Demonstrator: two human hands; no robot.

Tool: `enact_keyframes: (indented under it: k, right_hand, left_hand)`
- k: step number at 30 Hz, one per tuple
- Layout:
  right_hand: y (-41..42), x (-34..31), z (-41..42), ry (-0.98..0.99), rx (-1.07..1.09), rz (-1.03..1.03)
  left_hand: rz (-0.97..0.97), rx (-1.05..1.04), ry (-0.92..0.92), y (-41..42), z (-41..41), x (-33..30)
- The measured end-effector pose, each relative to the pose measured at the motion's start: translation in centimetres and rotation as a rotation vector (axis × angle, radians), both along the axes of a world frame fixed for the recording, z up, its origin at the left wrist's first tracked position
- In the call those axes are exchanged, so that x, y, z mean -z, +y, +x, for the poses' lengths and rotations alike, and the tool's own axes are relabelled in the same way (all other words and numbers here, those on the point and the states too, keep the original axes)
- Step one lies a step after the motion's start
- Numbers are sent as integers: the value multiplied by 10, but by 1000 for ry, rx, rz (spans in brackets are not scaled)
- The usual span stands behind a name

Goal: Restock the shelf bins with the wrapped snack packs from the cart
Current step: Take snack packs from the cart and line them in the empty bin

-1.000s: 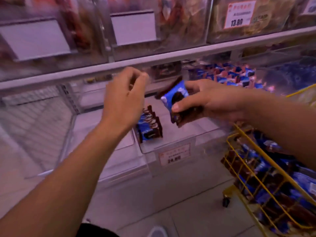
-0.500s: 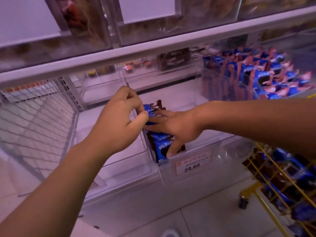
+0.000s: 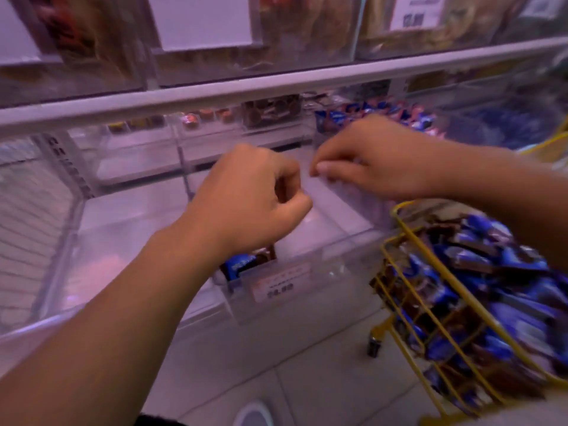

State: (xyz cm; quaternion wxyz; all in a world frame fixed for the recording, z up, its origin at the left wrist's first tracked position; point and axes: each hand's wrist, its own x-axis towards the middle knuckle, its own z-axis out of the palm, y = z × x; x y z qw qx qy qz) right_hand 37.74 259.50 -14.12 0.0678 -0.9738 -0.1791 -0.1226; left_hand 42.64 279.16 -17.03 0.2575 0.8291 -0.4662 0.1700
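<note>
Clear plastic surrounds both hands, which hover over one open bin (image 3: 307, 241) on the lower shelf. The left hand (image 3: 246, 195) has its fingers curled in toward the palm, thumb laid against the forefinger; nothing shows inside that curl, though whether something small sits hidden there cannot be told. The right hand (image 3: 375, 158) is just beside it, to the right and a little farther back, fingers bent and drawn together with the thumb, tips pointing left; no pack shows in it either, and blur hides whether the fingertips touch the bin's side wall.

Below the left wrist, blue and brown packs (image 3: 246, 264) stand on edge in the bin's front left corner, against its front wall. A price tag (image 3: 281, 285) is fixed to that wall; its print is too blurred to read. The bin to the left (image 3: 92, 241) shows only bare plastic.

At the right, a yellow wire cart (image 3: 430, 321) holds a heap of the same blue and brown packs (image 3: 491, 287), with one caster on the tiled floor (image 3: 292, 379). Behind the right hand, another bin (image 3: 399, 116) is piled with blue wrappers. Across the top runs a pale shelf rail (image 3: 276, 84), with blurred bins and white label cards above it.
</note>
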Motion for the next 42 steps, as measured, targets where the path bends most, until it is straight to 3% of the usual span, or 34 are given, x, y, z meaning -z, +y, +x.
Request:
enact_keyframes:
  k: [3,7,9,14,17,21,24,31,37,40,42]
  right_hand:
    - [-69,-3,-67,42,329,-41]
    - [-136,26,-137,536,767,-186]
    - [-157,36,-154,657,830,-117]
    - [-184,63,-152,658,791,-6]
    - [-194,77,-147,708,807,48]
    - [-200,89,-144,724,788,20]
    - [-206,95,-142,737,770,39]
    - [-215,78,-142,596,736,163]
    - [-215,38,-147,671,813,368]
    - [-216,35,-137,550,829,296]
    - [-213,40,-131,647,809,254]
  left_hand:
    - [90,109,-25,-58,-25,3]
    - [332,275,-20,-149,-66,22]
    - [494,315,-7,-187,-83,36]
    - [802,256,150,-241,-86,70]
    - [803,228,236,-260,-82,81]
    - [766,215,169,-269,-84,90]
    - [760,233,265,-270,-79,88]
    - [557,249,447,-263,-54,72]
    - [289,80,843,-261,-47,77]
    - [180,78,950,-260,-49,72]
    - [113,103,978,-257,-51,66]
